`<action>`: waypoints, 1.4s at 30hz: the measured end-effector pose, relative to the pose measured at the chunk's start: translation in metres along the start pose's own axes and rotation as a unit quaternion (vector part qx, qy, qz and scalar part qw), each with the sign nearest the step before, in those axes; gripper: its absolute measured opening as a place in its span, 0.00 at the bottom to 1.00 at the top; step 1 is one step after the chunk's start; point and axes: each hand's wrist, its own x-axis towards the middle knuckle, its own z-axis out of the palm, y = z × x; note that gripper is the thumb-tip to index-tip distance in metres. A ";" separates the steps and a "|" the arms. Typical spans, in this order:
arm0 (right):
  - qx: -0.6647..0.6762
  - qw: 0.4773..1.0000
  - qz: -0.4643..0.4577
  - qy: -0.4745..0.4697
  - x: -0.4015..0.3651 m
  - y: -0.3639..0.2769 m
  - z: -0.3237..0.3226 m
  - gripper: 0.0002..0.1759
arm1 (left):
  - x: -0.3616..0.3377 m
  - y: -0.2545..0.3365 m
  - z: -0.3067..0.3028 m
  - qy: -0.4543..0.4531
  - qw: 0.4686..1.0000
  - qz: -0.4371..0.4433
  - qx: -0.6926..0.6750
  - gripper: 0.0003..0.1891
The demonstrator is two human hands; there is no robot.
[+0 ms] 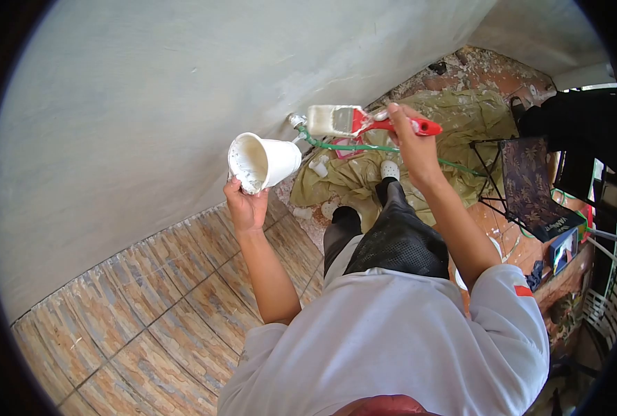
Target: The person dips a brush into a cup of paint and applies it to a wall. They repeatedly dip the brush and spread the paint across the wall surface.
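Observation:
My left hand [247, 206] is closed on a white plastic cup [280, 161], tilted so that its mouth faces left. White paint coats the inside and rim of the cup. In my right hand [413, 147] is a paintbrush [364, 121] with a red handle, held level with its bristles pointing left. White paint covers the bristles and spots the handle. The brush is to the right of the cup and a little higher, apart from it. Both are in front of the pale grey wall [156, 104].
A green hose [353, 147] runs from a tap [296, 120] at the wall. A paint-spotted olive cloth [461, 114] covers part of the floor under my feet. A folding chair [533, 180] stands at the right. Patterned tiles [163, 312] lie at the lower left.

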 end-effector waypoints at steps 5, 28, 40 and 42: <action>-0.013 0.999 -0.018 -0.039 -0.002 -0.007 0.016 0.17 | 0.013 0.003 0.010 -0.002 0.999 -0.006 0.036 0.13; 0.190 0.979 0.075 0.002 0.001 -0.027 0.009 0.16 | 0.037 0.015 0.030 -0.057 0.992 0.075 -0.080 0.08; 0.038 0.999 -0.013 -0.034 -0.013 -0.035 0.024 0.17 | 0.027 0.014 0.039 -0.057 0.996 0.070 -0.011 0.10; 0.061 0.997 0.002 -0.049 -0.016 -0.044 0.025 0.16 | 0.026 0.016 0.039 -0.063 0.995 0.072 -0.007 0.09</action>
